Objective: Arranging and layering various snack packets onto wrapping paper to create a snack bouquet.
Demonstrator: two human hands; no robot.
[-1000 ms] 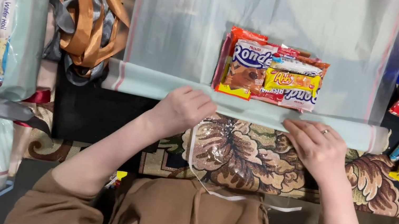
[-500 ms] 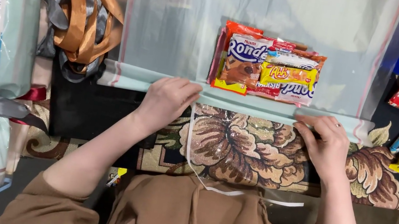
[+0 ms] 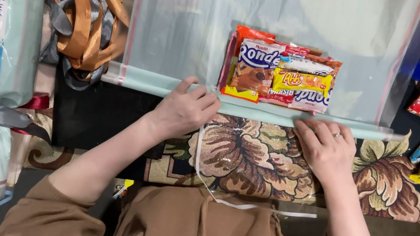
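- Fingers (image 3: 198, 95) of the left hand (image 3: 184, 113) lie flat and slightly spread on the rolled edge (image 3: 256, 109) of the wrapping sheet (image 3: 192, 19), pressing, not gripping; the roll runs across mid-frame, left to right
- Sheet looks thin, light, slippery and soft; likely to crease or spring open, so best held along the roll at both ends
- Snack packets (image 3: 279, 70) sit just above the roll, centre, touching it; light, crinkly, probably prone to sliding
- Right hand (image 3: 326, 147), centre right, rests fingers flat on the roll
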